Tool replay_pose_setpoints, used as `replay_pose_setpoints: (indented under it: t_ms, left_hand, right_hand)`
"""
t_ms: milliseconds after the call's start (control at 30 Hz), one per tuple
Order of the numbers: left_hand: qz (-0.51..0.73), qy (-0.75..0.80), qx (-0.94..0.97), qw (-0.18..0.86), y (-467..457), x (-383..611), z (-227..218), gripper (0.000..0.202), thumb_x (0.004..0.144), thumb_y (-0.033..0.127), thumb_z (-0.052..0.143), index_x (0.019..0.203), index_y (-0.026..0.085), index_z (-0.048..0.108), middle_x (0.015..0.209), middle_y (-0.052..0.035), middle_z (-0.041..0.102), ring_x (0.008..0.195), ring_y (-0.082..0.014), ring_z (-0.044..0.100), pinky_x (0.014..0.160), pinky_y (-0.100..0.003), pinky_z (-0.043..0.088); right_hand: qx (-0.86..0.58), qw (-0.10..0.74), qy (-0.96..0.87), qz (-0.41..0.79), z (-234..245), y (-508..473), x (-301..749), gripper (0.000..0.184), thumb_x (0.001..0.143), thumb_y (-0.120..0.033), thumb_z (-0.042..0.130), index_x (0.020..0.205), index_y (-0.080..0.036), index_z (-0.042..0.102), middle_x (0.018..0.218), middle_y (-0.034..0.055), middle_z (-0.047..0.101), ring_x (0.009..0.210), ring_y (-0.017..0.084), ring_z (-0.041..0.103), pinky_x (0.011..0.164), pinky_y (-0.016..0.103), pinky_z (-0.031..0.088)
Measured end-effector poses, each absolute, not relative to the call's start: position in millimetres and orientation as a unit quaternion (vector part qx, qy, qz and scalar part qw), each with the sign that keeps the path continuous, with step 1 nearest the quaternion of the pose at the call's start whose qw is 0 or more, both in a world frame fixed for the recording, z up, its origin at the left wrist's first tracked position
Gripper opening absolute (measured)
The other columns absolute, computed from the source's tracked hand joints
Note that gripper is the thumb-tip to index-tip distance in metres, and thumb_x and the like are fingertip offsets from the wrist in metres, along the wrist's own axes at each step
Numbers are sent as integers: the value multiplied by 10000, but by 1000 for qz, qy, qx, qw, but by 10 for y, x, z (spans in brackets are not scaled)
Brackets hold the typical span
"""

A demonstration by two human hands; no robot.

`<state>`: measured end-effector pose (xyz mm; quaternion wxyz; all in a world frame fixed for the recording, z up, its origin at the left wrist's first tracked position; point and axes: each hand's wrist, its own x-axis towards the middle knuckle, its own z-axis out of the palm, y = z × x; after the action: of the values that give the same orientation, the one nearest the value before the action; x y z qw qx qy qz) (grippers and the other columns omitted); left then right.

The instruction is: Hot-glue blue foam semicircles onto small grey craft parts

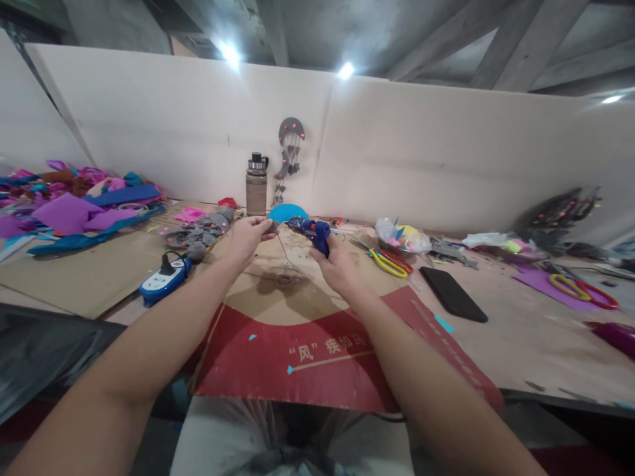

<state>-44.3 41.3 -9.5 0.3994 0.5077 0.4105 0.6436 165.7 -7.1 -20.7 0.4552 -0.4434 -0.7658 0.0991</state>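
Observation:
My right hand (pixel 339 266) is wrapped round the handle of a blue hot glue gun (pixel 320 234), whose front end points left. Opposite it, my left hand (pixel 249 237) pinches a small dark grey piece (pixel 272 227), perhaps felt. A thin cord (pixel 290 276) hangs near the left fingertips and lies in loose loops below, on the cardboard sheet (pixel 238 350) with a red printed front. Just behind the glue gun is a blue rounded piece (pixel 288 211). The glue gun's tip is hard to make out.
A bottle (pixel 256 188) stands at the back beside a hanging grey moon ornament (pixel 291 132). On the left are a power strip (pixel 163 281), grey felt pieces (pixel 198 231) and colourful scraps (pixel 74 211). Scissors (pixel 389 263), a bowl (pixel 404 243) and a black phone (pixel 453 293) lie right.

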Motion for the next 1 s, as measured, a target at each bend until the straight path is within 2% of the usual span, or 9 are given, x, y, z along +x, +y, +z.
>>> replay_pose_setpoints:
  t_ms: [167,367,567,833,1000]
  left_hand:
    - [642,404,513,402,417,-434,-118,227,661,335,707,705,117,659,728,-53,661,667,-126,623,713,-291,550]
    - [639,408,512,403,400,-440,-116,258,661,363,709,722,117,664,742,-59,667,673,-129,625,732,-304,549]
    - [631,406,516,413,406,-430,-114,258,638,354,722,716,118,656,739,-50,667,673,-125,629,751,-310,546]
    - [620,388,536,421,382,-420,-95,241,660,345,709,735,120,663,731,-44,671,656,-118,629,717,-279,546]
    - [633,384,518,430,401,-435,-97,241,686,345,705,760,119,663,758,-55,678,672,-133,653,709,-282,552]
  right_hand:
    - [-419,465,-771,119,-175,-127,1633,396,842,-259,501,1234,-205,525,1126,97,646,1022,255,592,904,425,454]
    - [-417,478,-761,140,-181,-126,1615,371,841,-252,501,1205,-191,534,1080,92,658,970,237,602,891,410,465]
    - [-415,474,-764,137,-176,-124,1614,389,837,-241,497,1223,-198,524,1105,93,649,1002,245,598,901,415,461]
    - [-451,446,-766,101,-195,-108,1628,378,852,-261,489,1219,-179,521,1069,119,655,949,262,610,854,419,469]
    - [-463,413,-783,37,-213,-93,1643,376,851,-253,500,1222,-202,527,1110,137,642,997,288,603,866,443,457]
